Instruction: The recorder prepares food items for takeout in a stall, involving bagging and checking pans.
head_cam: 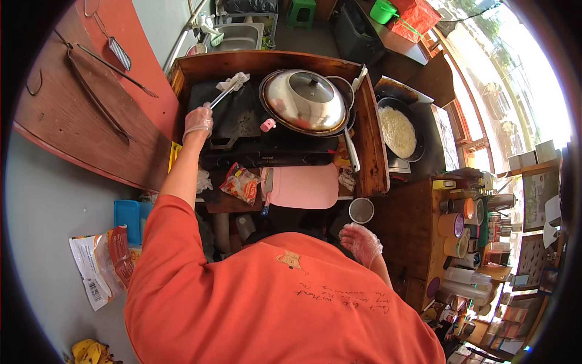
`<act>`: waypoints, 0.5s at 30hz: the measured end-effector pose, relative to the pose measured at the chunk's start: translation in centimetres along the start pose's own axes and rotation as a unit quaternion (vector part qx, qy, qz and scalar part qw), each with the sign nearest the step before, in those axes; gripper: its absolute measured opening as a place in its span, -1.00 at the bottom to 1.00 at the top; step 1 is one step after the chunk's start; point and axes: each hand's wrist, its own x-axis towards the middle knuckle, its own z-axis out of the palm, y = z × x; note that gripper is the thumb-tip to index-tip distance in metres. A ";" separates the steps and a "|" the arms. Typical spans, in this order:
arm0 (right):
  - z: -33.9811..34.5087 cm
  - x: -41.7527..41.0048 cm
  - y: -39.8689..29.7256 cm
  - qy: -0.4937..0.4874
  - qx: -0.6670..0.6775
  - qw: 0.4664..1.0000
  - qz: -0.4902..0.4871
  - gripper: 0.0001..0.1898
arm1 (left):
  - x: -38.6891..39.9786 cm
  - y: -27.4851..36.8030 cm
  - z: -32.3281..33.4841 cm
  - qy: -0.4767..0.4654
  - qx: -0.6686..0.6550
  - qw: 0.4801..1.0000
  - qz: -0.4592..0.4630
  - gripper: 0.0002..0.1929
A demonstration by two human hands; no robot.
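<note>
My left hand (198, 122), in a clear plastic glove, grips metal tongs (223, 96). Their far end holds a crumpled white wad (234, 82), paper or cloth, over the flat black griddle pan (245, 120) on the stove (268, 158). Right of the pan stands a wide pan under a domed steel lid (304, 102) with a glass centre. A small pink object (268, 125) lies between the two pans. My right hand (361, 243), also gloved, hangs by my waist with loosely bent fingers and nothing visible in it. A round strainer (361, 210) is just above it.
A pink cutting board (302, 186) carries a knife (268, 191) on its left edge, beside a printed food packet (242, 184). Wooden walls (373, 136) enclose the stove. Farther right, a dark pan (400, 129) holds pale food. Shelves of jars (454, 225) stand at right.
</note>
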 end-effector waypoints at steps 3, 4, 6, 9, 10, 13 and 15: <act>0.2 0.3 -0.3 -0.006 -0.013 1.000 -0.001 -0.74 | 0.0 -0.9 0.5 -0.012 0.023 0.999 0.042 -0.81; 0.3 0.4 -0.4 -0.005 -0.016 1.000 0.002 -0.74 | -0.2 -1.2 0.4 -0.018 0.026 0.996 0.079 -0.80; 0.3 0.8 -0.5 -0.009 -0.022 1.000 0.008 -0.75 | -1.1 -1.5 0.0 -0.026 0.030 0.990 0.132 -0.78; 0.4 1.4 -0.5 -0.019 -0.030 0.999 0.016 -0.76 | -2.7 -1.9 -1.3 -0.038 0.038 0.984 0.167 -0.76; 0.5 1.6 -0.5 -0.025 -0.032 0.999 0.018 -0.76 | -3.5 -2.2 -1.8 -0.040 0.039 0.985 0.163 -0.76; 0.6 2.3 -0.6 -0.047 -0.040 0.998 0.016 -0.76 | -6.5 -3.5 -2.9 -0.041 0.050 0.981 0.181 -0.75; 0.9 2.6 -0.9 -0.055 -0.050 0.997 0.021 -0.76 | -8.8 -5.0 -3.4 -0.030 0.054 0.976 0.207 -0.75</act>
